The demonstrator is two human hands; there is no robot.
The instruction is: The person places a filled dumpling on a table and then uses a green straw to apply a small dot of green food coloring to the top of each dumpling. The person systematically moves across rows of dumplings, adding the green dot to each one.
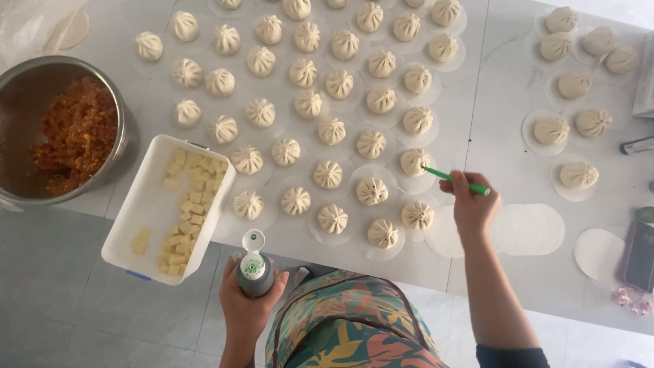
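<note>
While the left hand (246, 300) gripped a small bottle (255, 269), the right hand (471, 208) pinched a thin green stick (455, 180) mid-shaft. The stick looked light and stiff; the bun (414, 162) at its tip looked soft and easily dented.

Green stick (455, 180), tip at a bun (414, 162); small grey bottle (255, 269) upright, flip cap open.

The top edge cuts through the farthest row of pleated white dough buns (298, 7), well beyond both hands. Left of the left hand (248, 303), the round steel bowl of reddish minced filling (20, 102) runs off the frame. That hand's palm hides the lower half of the grey squeeze bottle (255, 271). Right of the right hand (471, 208), a dark flat object (641, 255) is cropped and too unclear to identify.
</note>
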